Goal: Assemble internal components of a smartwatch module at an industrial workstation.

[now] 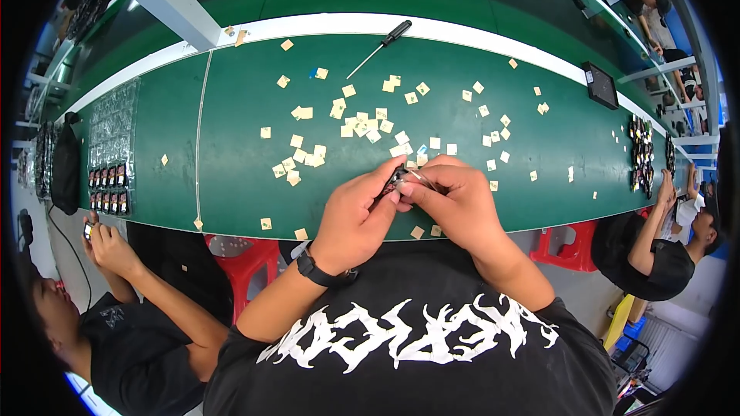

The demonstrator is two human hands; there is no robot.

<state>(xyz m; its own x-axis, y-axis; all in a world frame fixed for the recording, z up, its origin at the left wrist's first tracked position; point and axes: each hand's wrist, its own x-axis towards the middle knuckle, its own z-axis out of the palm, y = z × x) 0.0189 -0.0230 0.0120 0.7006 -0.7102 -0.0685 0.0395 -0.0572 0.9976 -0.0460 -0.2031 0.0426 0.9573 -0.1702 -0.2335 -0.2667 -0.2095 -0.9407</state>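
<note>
My left hand, with a black watch on its wrist, closes around a small black device just above the near edge of the green table. My right hand meets it there, thumb and forefinger pinching a thin shiny metal tool that looks like tweezers. Its tip is against or close to the device; the fingers hide the exact contact. Beyond my hands, many small cream-coloured square stickers lie scattered over the tabletop.
A black screwdriver lies near the table's far edge. A black tray sits far right, near a row of dark small parts. At left, a clear blister tray holds several black devices. Co-workers sit on both sides; red stools stand below.
</note>
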